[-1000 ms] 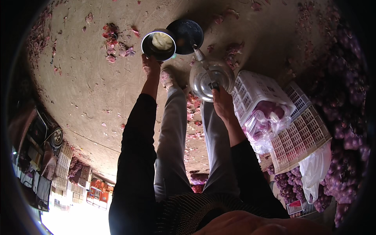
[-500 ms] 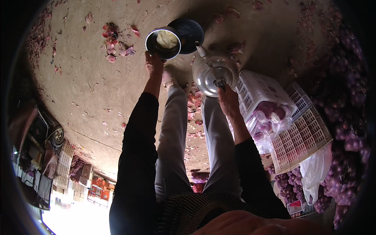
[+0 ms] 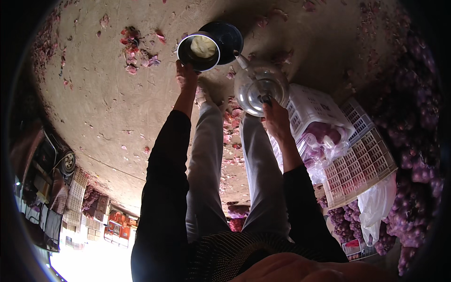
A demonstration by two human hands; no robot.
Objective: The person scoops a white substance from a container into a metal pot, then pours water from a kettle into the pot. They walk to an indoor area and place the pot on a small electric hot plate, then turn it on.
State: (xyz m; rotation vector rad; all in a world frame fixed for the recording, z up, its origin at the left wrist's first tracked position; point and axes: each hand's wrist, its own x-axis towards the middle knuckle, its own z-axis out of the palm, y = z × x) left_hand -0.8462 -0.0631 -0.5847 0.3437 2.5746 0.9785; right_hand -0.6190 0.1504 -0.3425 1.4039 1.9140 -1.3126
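My left hand (image 3: 186, 77) grips the near edge of a round bowl (image 3: 187, 55) with a pale rim and dark inside. A pale, dough-like lump (image 3: 203, 46) lies in it. Just behind the bowl and partly covered by it is a round black basin (image 3: 231, 41), low at the floor. My right hand (image 3: 276, 115) is closed round the dark handle of a shiny metal kettle (image 3: 250, 87). The kettle's spout points up and left, toward the basin, its tip apart from the bowl. No stream of liquid shows at the spout.
Red onion skins (image 3: 131, 49) litter the bare floor. To the right stand a white plastic crate (image 3: 314, 105) with bagged purple contents and a beige crate (image 3: 359, 164). Piled purple onions (image 3: 418, 188) line the far right. A wheel (image 3: 69, 162) and stacked crates are at the left.
Both hands have shifted slightly to the right, carrying the bowl and the kettle. My grip on each stays the same.
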